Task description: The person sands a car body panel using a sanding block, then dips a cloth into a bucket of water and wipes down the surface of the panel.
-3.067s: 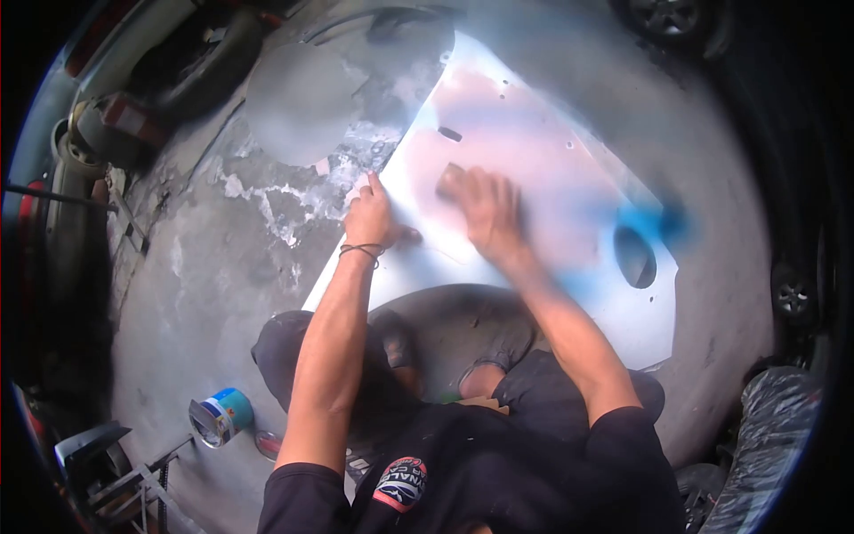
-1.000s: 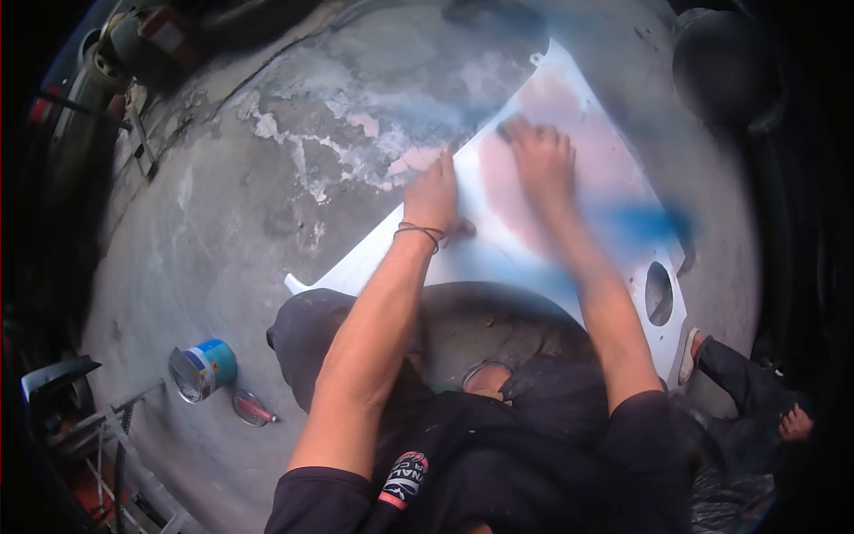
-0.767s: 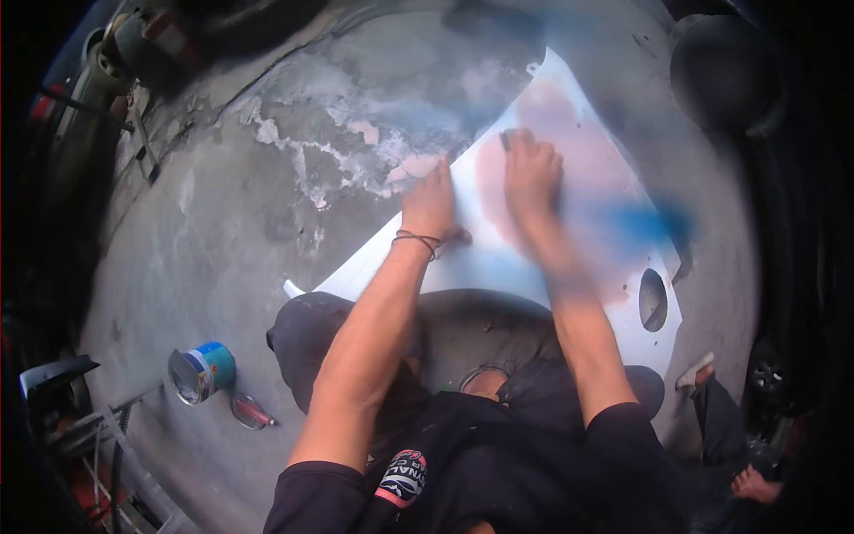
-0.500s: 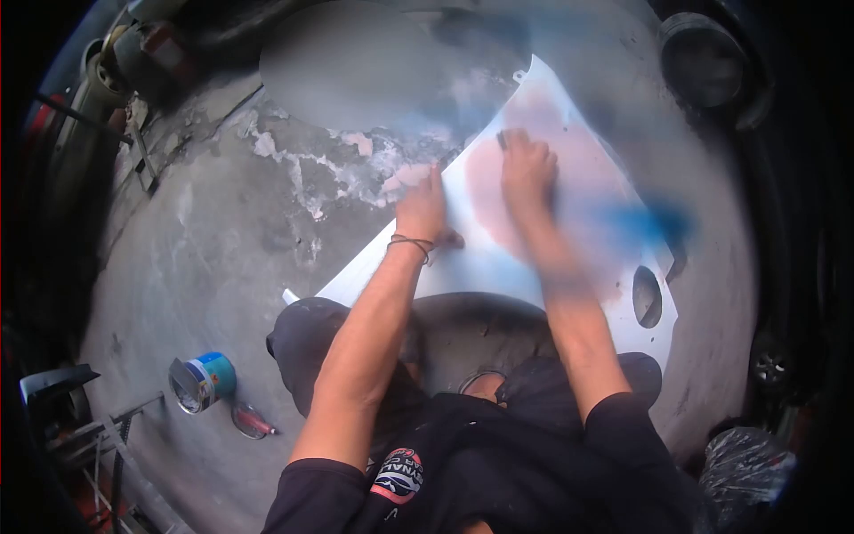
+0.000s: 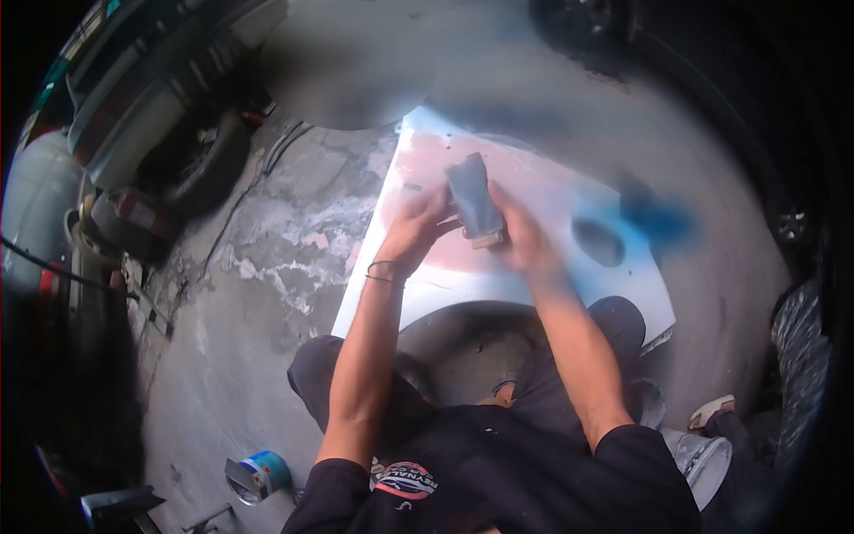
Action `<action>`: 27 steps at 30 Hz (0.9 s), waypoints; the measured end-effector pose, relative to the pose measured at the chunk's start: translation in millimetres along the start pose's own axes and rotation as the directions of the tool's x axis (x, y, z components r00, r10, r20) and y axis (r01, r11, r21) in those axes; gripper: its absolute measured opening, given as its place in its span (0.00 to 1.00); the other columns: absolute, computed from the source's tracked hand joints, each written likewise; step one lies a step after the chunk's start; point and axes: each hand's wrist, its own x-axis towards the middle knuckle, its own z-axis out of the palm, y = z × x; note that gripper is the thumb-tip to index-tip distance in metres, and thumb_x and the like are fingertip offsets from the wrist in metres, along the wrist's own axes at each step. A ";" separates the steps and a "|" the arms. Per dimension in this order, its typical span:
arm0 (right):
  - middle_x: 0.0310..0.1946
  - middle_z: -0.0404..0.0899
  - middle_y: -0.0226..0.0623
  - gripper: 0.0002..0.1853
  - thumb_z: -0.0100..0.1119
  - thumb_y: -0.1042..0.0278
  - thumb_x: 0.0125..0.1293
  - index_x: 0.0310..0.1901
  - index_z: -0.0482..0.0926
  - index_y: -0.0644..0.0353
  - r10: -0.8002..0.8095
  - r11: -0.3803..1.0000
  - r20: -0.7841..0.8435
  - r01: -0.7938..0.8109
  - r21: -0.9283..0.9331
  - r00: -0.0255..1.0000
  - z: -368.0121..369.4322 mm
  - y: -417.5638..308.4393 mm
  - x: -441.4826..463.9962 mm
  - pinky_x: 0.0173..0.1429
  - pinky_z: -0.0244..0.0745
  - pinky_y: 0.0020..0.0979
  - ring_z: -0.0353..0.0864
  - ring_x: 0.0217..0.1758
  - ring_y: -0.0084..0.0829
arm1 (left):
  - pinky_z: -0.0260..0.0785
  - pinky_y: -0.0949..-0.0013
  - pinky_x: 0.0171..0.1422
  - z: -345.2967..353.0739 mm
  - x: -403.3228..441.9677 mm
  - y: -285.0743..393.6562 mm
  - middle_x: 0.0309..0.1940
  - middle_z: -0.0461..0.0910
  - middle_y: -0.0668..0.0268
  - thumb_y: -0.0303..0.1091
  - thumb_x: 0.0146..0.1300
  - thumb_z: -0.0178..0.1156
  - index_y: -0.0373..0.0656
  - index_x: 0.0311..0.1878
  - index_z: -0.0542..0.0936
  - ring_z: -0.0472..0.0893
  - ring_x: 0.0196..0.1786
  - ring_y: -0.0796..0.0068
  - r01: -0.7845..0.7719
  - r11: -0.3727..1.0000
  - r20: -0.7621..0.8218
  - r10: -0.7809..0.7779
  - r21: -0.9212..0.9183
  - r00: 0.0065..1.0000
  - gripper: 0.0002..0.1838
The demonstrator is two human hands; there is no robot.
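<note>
A sanding block (image 5: 476, 196) wrapped in dark grey abrasive paper is tilted up above a car fender (image 5: 436, 294), its paper face toward me. My right hand (image 5: 522, 233) grips the block along its right side, thumb up the edge. On the other side, the fingers of my left hand (image 5: 418, 227) close against the block's lower left. The white fender lies across in front of my knees, with a broad pinkish filler patch, a wheel-arch curve nearest me and an oval hole at the right. Part of the patch is hidden by hands and block.
A blue-labelled paint can (image 5: 267, 472) stands on the floor at lower left. White buckets (image 5: 698, 463) and another person's foot (image 5: 712, 411) are at lower right. Car parts (image 5: 160, 133) crowd the upper left. Blue smears blur part of the view.
Both hands have come off the fender and met at the sanding block, which is now turned up. Earlier, my right hand was on the patch and my left on the panel's edge. The view has swung.
</note>
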 end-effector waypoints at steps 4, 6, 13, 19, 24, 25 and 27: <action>0.53 0.90 0.42 0.29 0.54 0.42 0.90 0.72 0.78 0.61 -0.074 0.987 0.037 0.067 0.149 0.997 3.9 -35.4 -60.1 0.56 0.90 0.41 0.92 0.52 0.35 | 0.78 0.56 0.76 74.7 32.6 -9.1 0.80 0.76 0.55 0.57 0.82 0.66 0.38 0.87 0.67 0.80 0.77 0.61 -0.116 0.972 0.198 0.157 -0.203 0.968 0.43; 0.56 0.89 0.43 0.31 0.55 0.40 0.89 0.72 0.77 0.61 -0.097 0.974 0.167 0.059 0.219 0.981 -19.1 -44.3 -83.6 0.59 0.90 0.44 0.92 0.56 0.37 | 0.80 0.60 0.77 122.6 47.6 -14.1 0.77 0.77 0.49 0.62 0.74 0.73 0.43 0.90 0.62 0.82 0.73 0.60 -0.108 0.950 0.238 0.182 -0.293 0.954 0.53; 0.54 0.89 0.35 0.19 0.58 0.56 0.90 0.65 0.86 0.64 -0.396 0.869 -0.348 0.225 -0.441 0.850 -137.0 -116.5 -266.9 0.62 0.85 0.34 0.88 0.57 0.30 | 0.63 0.27 0.90 188.6 100.0 -60.1 0.77 0.77 0.47 0.52 0.78 0.71 0.41 0.86 0.66 0.80 0.77 0.45 0.155 0.849 0.356 0.041 -0.506 0.934 0.43; 0.38 0.86 0.33 0.16 0.53 0.58 0.89 0.46 0.87 0.57 -0.083 0.992 -0.809 -0.027 -0.121 0.581 -284.6 -3.3 -494.6 0.52 0.81 0.33 0.85 0.41 0.31 | 0.86 0.48 0.68 123.8 82.4 -70.5 0.61 0.88 0.50 0.44 0.80 0.71 0.39 0.81 0.72 0.90 0.61 0.57 0.094 0.913 0.025 -0.113 0.397 0.993 0.34; 0.61 0.87 0.32 0.16 0.59 0.57 0.85 0.67 0.85 0.49 0.226 0.974 -0.942 -0.089 0.210 0.249 -460.5 192.2 -558.7 0.68 0.83 0.42 0.85 0.63 0.38 | 0.84 0.62 0.57 27.7 23.6 -116.4 0.55 0.90 0.58 0.32 0.76 0.73 0.43 0.74 0.84 0.90 0.51 0.69 0.199 0.418 -0.268 0.113 0.887 0.957 0.25; 0.61 0.87 0.32 0.16 0.59 0.57 0.85 0.66 0.85 0.49 0.234 0.972 -0.921 -0.069 0.223 0.312 -468.0 196.0 -566.0 0.67 0.83 0.42 0.85 0.62 0.37 | 0.84 0.60 0.60 31.8 15.4 -112.0 0.58 0.89 0.54 0.33 0.74 0.75 0.44 0.71 0.86 0.90 0.55 0.64 0.274 0.246 -0.319 0.169 0.930 0.933 0.24; 0.60 0.87 0.32 0.15 0.58 0.56 0.86 0.65 0.85 0.50 0.223 0.972 -0.899 -0.019 0.233 0.376 -477.9 196.5 -576.9 0.66 0.84 0.41 0.85 0.61 0.36 | 0.81 0.55 0.66 -1.7 6.2 -123.9 0.57 0.88 0.51 0.36 0.70 0.77 0.46 0.69 0.88 0.89 0.59 0.54 0.278 0.139 -0.308 0.302 0.951 0.902 0.25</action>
